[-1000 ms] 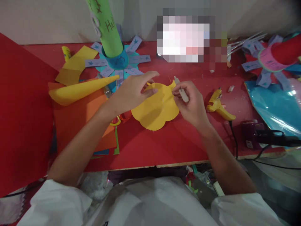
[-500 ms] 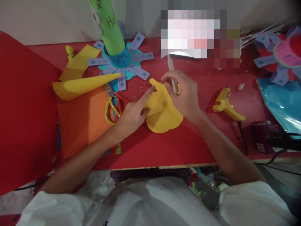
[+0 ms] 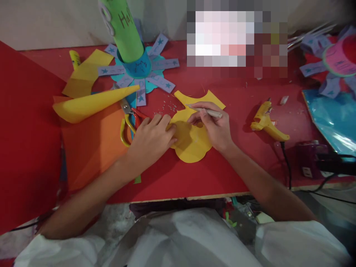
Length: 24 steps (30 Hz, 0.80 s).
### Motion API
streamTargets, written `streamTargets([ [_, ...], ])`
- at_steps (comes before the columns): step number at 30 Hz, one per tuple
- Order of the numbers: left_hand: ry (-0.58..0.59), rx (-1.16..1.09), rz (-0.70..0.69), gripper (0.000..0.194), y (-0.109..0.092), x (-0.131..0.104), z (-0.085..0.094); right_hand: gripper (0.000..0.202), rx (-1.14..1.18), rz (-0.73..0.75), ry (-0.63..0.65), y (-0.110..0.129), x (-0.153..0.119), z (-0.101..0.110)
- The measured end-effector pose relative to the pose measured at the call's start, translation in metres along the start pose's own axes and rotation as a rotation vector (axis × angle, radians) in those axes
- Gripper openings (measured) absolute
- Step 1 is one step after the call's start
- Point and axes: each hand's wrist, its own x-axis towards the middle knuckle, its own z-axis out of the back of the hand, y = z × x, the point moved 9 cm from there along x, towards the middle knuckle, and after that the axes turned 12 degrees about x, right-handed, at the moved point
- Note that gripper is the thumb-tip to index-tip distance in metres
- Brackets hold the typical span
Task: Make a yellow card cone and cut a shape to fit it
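Observation:
A yellow paper cut-out [image 3: 191, 142] with scalloped edges lies flat on the red table [image 3: 194, 178]. My left hand [image 3: 151, 137] presses down on its left edge with curled fingers. My right hand [image 3: 213, 126] rests on the cut-out's upper part and grips a thin grey pen [image 3: 207, 111], which lies almost level with its tip pointing left on the paper.
Scissors [image 3: 129, 118] with yellow and red handles lie left of my left hand on orange paper [image 3: 94, 144]. A rolled yellow sheet [image 3: 89, 104], a green tube [image 3: 124, 29] on a blue star base, a yellow glue gun [image 3: 265, 120] with cable, and blue foil [image 3: 330, 122] surround the work area.
The pen went from upright to nearly level with its tip on the paper. My left hand closed onto the cut-out's left edge, and the cut-out now lies flat.

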Motion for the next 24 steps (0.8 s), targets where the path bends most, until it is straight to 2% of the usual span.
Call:
streamTargets([
  [2, -0.097, -0.075, -0.074, 0.039, 0.002, 0.005, -0.006, 0.042, 0.038, -0.002, -0.035, 0.000, 0.001, 0.005],
  [3, -0.121, -0.134, -0.110, 0.047, 0.004, 0.006, -0.011, 0.041, 0.055, 0.007, -0.056, 0.001, 0.001, 0.007],
  [5, -0.142, -0.217, -0.126, 0.049, 0.010, 0.007, -0.021, 0.039, 0.083, 0.010, -0.083, 0.002, 0.000, 0.012],
  [9, -0.118, -0.267, -0.090, 0.046, 0.018, 0.006, -0.032, 0.034, 0.093, -0.046, -0.076, -0.001, -0.003, 0.014],
  [14, -0.124, -0.351, -0.063, 0.058, 0.022, 0.003, -0.036, 0.036, 0.026, -0.160, -0.015, -0.007, -0.006, 0.008],
  [20, -0.125, -0.369, -0.081, 0.064, 0.023, 0.002, -0.041, 0.027, -0.133, -0.144, 0.059, -0.008, -0.010, -0.003],
  [24, -0.116, -0.364, -0.087, 0.068, 0.024, 0.002, -0.043, 0.023, -0.190, -0.158, 0.072, -0.015, -0.012, -0.002],
])
